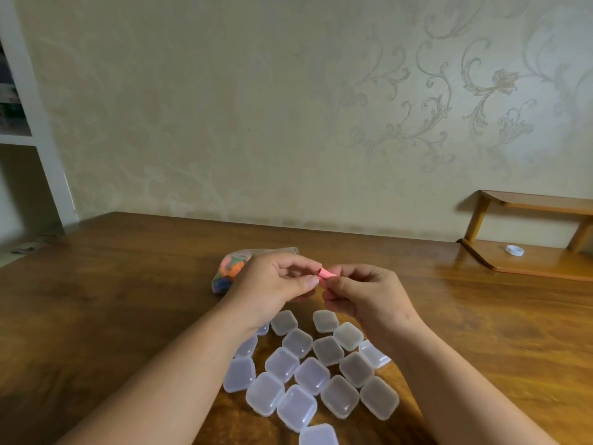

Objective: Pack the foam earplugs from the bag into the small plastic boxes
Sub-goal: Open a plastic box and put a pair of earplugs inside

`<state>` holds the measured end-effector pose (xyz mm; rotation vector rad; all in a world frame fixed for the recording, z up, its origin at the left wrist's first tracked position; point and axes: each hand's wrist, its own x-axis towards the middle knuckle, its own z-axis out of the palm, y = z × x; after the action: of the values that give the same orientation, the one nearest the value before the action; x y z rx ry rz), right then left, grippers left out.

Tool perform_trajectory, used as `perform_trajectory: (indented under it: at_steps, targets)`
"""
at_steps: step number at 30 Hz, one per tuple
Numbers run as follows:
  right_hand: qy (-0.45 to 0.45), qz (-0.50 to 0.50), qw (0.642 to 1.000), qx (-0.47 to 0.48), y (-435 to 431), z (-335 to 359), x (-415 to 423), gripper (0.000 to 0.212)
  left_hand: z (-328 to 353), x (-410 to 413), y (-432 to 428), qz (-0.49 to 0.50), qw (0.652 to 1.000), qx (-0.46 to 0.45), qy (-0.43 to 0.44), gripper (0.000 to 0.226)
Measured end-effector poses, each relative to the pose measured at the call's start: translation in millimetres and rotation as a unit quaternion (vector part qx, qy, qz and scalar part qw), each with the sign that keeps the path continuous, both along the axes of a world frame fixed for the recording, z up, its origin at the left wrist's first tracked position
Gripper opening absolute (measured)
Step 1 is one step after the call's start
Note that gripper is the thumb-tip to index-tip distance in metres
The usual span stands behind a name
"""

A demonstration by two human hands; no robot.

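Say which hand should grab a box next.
Probably the left hand. The right fingers hold most of the earplug; the left only pinches its tip, and boxes lie just below.

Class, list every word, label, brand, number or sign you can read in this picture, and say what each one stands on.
No text can be read.
The small plastic boxes are plain.
The bag shows no label.
The pink earplug is unmarked.
The white round cap at right shows no legible print.
The blurred items at far left are too unclear to tell whether they carry text.
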<state>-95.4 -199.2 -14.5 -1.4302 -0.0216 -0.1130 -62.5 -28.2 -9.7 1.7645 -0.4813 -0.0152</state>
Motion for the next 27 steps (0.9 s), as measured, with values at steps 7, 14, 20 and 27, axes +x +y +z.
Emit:
perform_trajectory:
  at_steps: [7, 14, 20, 27]
  targets:
    - [-0.011, -0.018, 0.999, -0.033, 5.7, -3.7, -1.9, 0.011, 1.4, -0.8, -3.6, 0.051, 0.997, 0.044, -0.036, 0.022]
    - [-0.049, -0.015, 0.998, -0.044, 13.9, -4.3, -6.2, 0.018, 2.4, 0.3, -2.7, 0.041, 0.999, 0.006, 0.033, 0.014]
    - [-0.090, -0.138, 0.966, -0.198, 12.0, -8.6, -2.7, 0.005, 12.2, 7.2, 14.3, 0.080, 0.962, 0.249, -0.077, 0.019]
    - [-0.092, -0.135, 0.957, -0.241, 7.3, -7.9, -0.9, 0.016, 8.6, 10.5, 23.1, -0.080, 0.856, 0.509, -0.045, 0.051]
